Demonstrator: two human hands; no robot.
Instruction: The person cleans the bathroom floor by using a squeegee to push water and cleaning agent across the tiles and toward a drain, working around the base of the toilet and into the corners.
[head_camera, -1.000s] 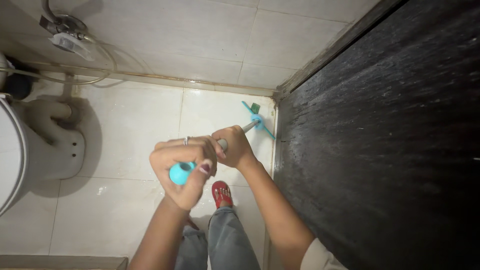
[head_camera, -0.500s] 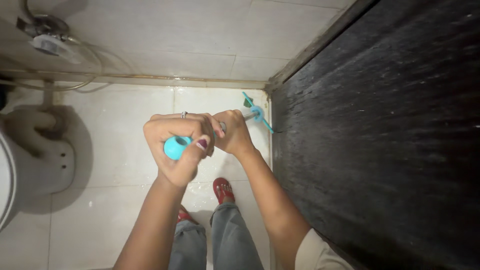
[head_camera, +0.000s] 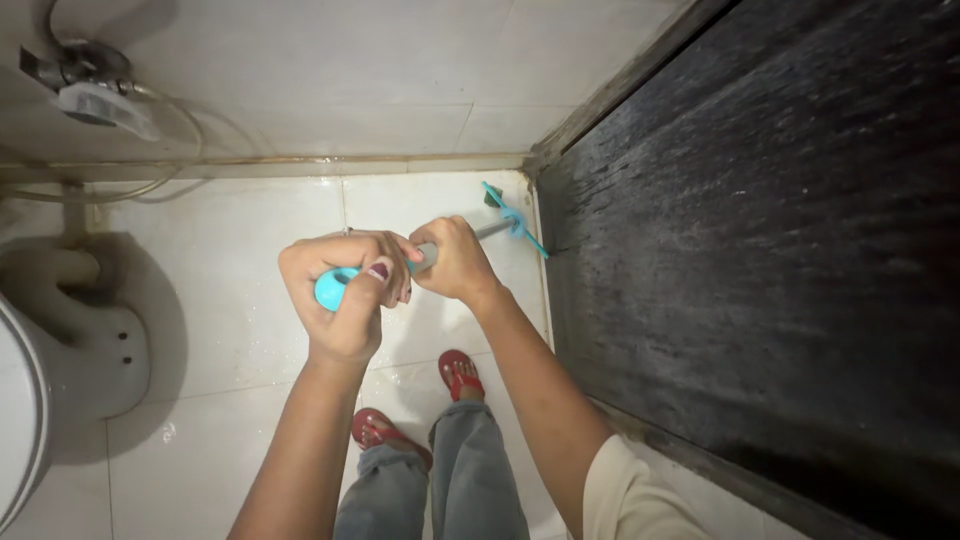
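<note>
- Fingers of left hand (head_camera: 345, 290) clench the long-handled brush's (head_camera: 480, 231) blue end cap.
- Right hand (head_camera: 452, 260) grips the shaft at its two o'clock.
- Brush head meets floor (head_camera: 250, 240) by the dark door (head_camera: 760, 250).

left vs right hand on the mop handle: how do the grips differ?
The left hand wraps the turquoise end cap of the mop handle; the right hand grips the grey shaft further down. The left shows painted nails; the right shows knuckles. Both are closed on it.
</note>
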